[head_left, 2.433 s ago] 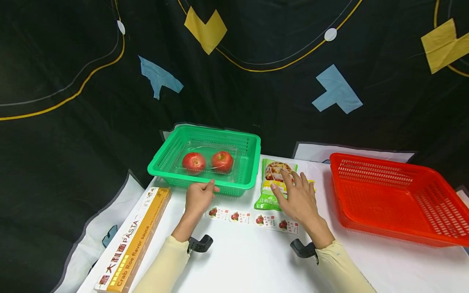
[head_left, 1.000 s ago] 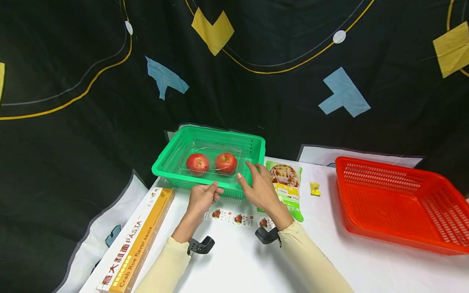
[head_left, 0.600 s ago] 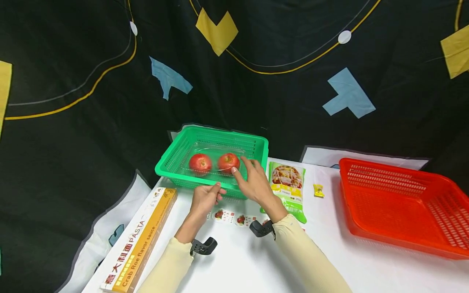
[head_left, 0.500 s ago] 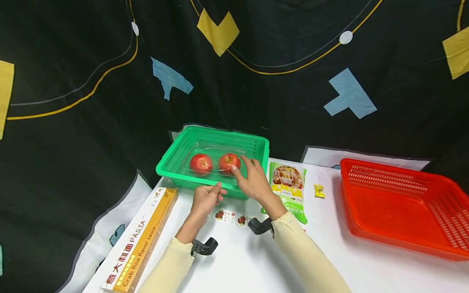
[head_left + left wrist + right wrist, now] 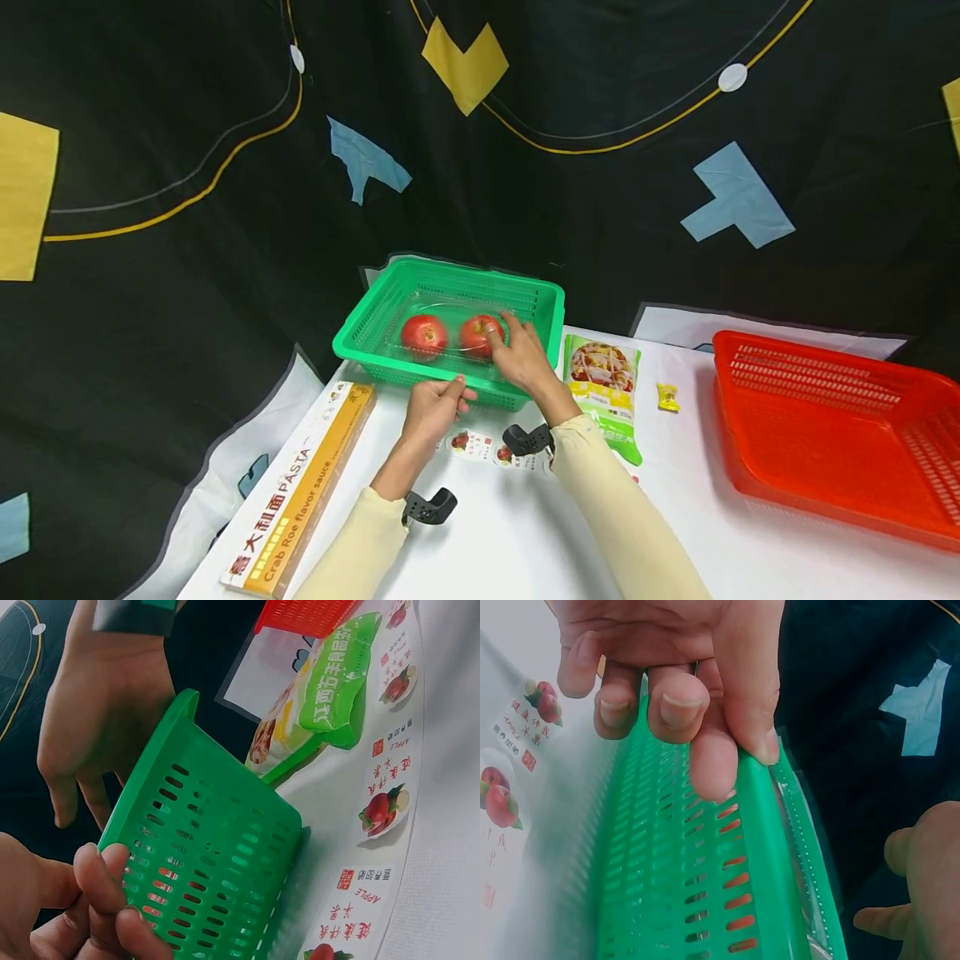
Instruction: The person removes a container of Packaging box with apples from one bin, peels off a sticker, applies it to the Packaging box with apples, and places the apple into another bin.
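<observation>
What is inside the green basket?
Inside the green basket, two red apples sit in a clear container. The right hand hides part of the right apple; the apples' undersides and the basket floor directly beneath are covered.

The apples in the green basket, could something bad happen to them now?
Maybe:

1. The right hand is at the right apple, which is round. If lifted with a loose grip, it might slip and get bruised.

2. The left hand pinches the near rim of the green basket. A hard pull might slide or tip it, making the apples roll.

3. Clear plastic lies close around the apples, so fingers might snag it.
</observation>
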A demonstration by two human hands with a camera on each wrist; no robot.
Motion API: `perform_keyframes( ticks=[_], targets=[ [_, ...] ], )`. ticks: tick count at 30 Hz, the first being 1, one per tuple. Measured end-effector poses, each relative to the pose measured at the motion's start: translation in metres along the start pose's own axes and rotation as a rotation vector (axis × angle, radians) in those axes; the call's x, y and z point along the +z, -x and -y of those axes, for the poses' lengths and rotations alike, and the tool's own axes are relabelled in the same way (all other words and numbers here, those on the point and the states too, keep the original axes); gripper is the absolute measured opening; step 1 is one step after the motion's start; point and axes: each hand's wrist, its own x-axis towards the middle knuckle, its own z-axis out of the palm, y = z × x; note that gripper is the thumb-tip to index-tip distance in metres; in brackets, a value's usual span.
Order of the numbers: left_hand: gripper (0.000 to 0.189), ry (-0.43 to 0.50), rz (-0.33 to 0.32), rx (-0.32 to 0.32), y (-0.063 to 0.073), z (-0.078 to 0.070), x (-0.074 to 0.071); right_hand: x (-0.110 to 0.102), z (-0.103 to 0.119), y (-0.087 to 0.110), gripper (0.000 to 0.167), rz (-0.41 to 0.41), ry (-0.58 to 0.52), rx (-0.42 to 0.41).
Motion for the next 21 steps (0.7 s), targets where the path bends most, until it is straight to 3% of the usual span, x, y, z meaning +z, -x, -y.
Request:
perform_keyframes(
  ticks=[6, 15, 21],
  targets=[
    [0.037, -0.015, -0.003, -0.009, -0.001, -0.001, 0.001, 0.004, -0.002, -0.006, 0.058, 0.039, -0.018, 0.042],
    [0.037, -0.022, -0.002, -0.006, -0.002, -0.001, 0.002, 0.009, 0.0, -0.01, 0.064, -0.01, -0.035, 0.151],
    [0.036, -0.015, -0.012, -0.001, -0.001, 0.0, 0.001, 0.011, 0.001, -0.01, 0.066, -0.007, -0.089, 0.175]
  ],
)
